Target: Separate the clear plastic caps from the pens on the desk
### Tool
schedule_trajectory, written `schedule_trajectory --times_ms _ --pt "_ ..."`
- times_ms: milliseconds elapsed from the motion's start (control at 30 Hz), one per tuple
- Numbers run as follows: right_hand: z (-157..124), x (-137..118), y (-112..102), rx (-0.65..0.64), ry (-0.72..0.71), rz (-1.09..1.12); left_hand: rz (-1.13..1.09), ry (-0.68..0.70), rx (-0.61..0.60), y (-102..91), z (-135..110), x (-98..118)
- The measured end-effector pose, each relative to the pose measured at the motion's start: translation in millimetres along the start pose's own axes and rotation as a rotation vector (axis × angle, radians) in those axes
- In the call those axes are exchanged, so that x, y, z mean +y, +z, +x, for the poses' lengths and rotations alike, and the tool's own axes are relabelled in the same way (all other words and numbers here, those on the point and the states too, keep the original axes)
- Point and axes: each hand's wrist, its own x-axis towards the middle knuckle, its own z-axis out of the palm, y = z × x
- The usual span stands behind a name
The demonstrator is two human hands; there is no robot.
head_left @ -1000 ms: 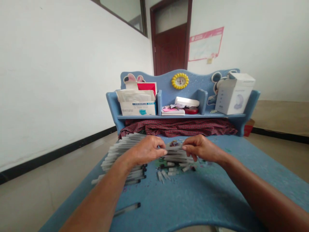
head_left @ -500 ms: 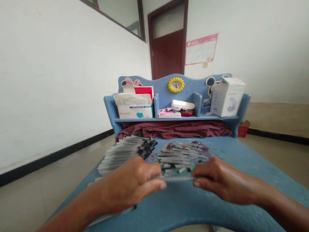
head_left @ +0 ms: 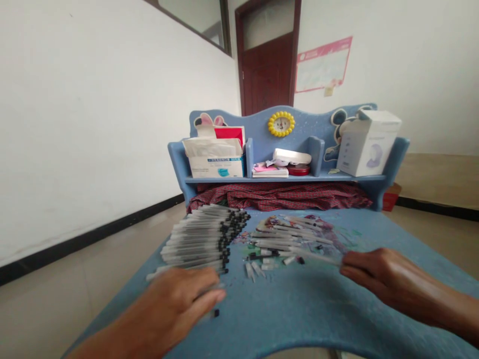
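My left hand [head_left: 175, 304] hovers low over the blue table [head_left: 299, 319] at the front left, smeared by motion. Its fingers are close together around a pale pen [head_left: 211, 288]. A second pen with a black cap [head_left: 214, 313] lies just under the fingertips. Ahead of the hand is a neat stack of capped pens [head_left: 204, 239]. My right hand [head_left: 377, 279] rests at the right and pinches the end of a clear pen barrel [head_left: 322, 257], which points left toward a loose heap of barrels and small parts [head_left: 284, 239].
At the back of the table stands a blue shelf [head_left: 284, 177] with a mask box [head_left: 215, 159], a white carton [head_left: 368, 144], a yellow clock [head_left: 281, 123] and checked cloth [head_left: 280, 197] under it. A white wall runs along the left; a brown door is behind.
My hands held one pen between them; they have drawn apart. The left hand went left and nearer to me with a pen, and the right went right and took a barrel from the heap.
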Motion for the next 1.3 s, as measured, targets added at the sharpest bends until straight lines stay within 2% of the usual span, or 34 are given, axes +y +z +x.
schedule_trajectory --times_ms 33,167,233,333,400,500,667,767,867,1000,1133,1200,1300 --pt "15.7 -5.3 -0.1 -0.032 -0.002 -0.077 0.044 0.028 -0.019 3.0 16.0 2.5" --pt "74.7 -27.1 9.5 -0.01 0.029 -0.342 0.193 0.025 0.018 25.9 73.4 2.4" --pt "94.2 -34.4 15.7 -0.009 0.002 -0.394 0.209 0.016 0.035 35.8 91.0 -1.6" --pt "108.4 -38.2 22.7 -0.006 -0.042 -0.415 0.202 0.013 0.043 39.9 99.7 -8.1" --pt "110.2 -35.4 26.0 -0.001 -0.033 -0.407 0.19 0.006 0.053 34.1 94.3 -12.1" --pt "106.4 -24.9 28.8 0.006 -0.015 -0.382 0.19 -0.021 0.039 15.8 71.4 -17.4" --pt "88.4 -11.0 29.2 0.01 -0.019 -0.31 0.145 -0.053 -0.15 -12.7 12.3 -18.9" --pt "74.3 -18.8 27.7 0.006 -0.06 -0.254 0.094 -0.097 -0.21 -14.7 -16.4 -17.1" --pt "62.7 -40.0 24.7 -0.017 -0.116 -0.197 0.082 -0.12 -0.24 -6.6 -30.8 -16.7" --pt "55.0 -73.8 18.9 -0.071 -0.226 -0.099 0.065 -0.087 -0.22 4.5 -32.4 -17.1" --pt "59.0 -94.6 15.0 -0.085 -0.312 0.068 0.0 -0.025 -0.174 2.2 -20.2 -9.1" --pt "66.0 -97.7 14.0 -0.1 -0.309 0.2 -0.05 0.011 -0.142 -2.3 -7.9 -1.8" --pt "79.6 -94.3 12.0 -0.122 -0.21 0.475 -0.128 0.07 -0.081 -9.2 19.1 9.2"
